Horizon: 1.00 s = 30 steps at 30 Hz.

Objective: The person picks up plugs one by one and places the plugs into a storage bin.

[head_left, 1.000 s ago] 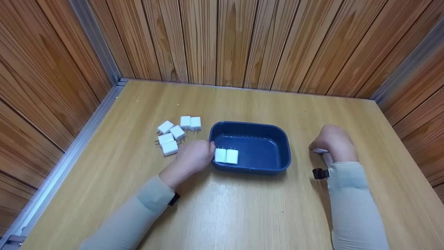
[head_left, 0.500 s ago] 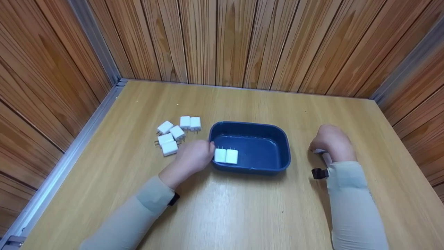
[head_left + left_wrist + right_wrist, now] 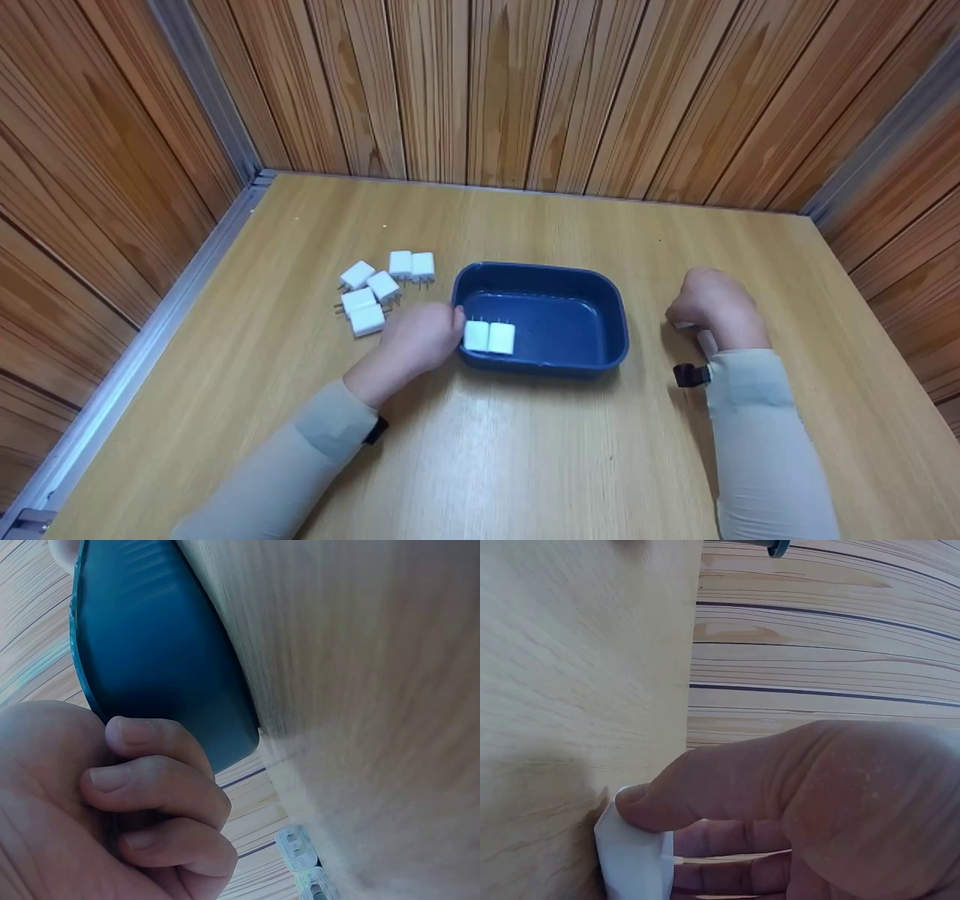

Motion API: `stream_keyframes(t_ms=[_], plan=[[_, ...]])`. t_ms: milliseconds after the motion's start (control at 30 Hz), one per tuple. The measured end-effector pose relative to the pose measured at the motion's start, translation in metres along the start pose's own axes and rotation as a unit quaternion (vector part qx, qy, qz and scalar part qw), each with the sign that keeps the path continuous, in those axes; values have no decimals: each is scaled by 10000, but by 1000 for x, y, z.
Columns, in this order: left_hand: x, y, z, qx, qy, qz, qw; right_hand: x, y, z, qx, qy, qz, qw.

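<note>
My left hand (image 3: 421,334) grips the left rim of a dark blue plastic box (image 3: 544,366); in the left wrist view its fingers (image 3: 161,780) are curled by the box's end wall. Two white charger plugs (image 3: 489,337) lie side by side inside the box, near its front left corner, prongs pointing to the back. Well to the right of the box, my right hand (image 3: 716,307) pinches a white block (image 3: 634,859), seemingly another charger plug, low over or on the table. The right wrist view shows the thumb on it; its lower part is cut off by the frame.
Several white charger plugs (image 3: 367,320) lie loosely grouped on the table left of the box, with two more plugs (image 3: 412,265) close together behind them. Wood-panelled walls (image 3: 502,90) enclose the back and both sides of the wooden table (image 3: 525,465).
My right hand has shifted very slightly to the left and back, still holding the white block. The left hand, the box and the plugs have not visibly moved.
</note>
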<state>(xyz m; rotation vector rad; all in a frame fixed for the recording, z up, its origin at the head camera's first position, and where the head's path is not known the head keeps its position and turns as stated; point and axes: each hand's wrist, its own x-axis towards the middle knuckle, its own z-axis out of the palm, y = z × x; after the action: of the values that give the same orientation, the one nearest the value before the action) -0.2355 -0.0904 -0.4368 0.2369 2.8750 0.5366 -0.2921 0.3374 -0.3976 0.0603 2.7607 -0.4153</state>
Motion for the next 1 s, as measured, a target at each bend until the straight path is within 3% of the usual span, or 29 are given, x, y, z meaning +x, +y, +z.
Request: stream_keyframes(t_ms=[600, 1000], plan=[[0, 0, -1, -88, -90, -12, 9999, -5, -14, -1, 626, 97, -199, 9978], [0, -1, 1, -45, 58, 87, 9999, -15, -33, -5, 707, 891, -549, 9920]])
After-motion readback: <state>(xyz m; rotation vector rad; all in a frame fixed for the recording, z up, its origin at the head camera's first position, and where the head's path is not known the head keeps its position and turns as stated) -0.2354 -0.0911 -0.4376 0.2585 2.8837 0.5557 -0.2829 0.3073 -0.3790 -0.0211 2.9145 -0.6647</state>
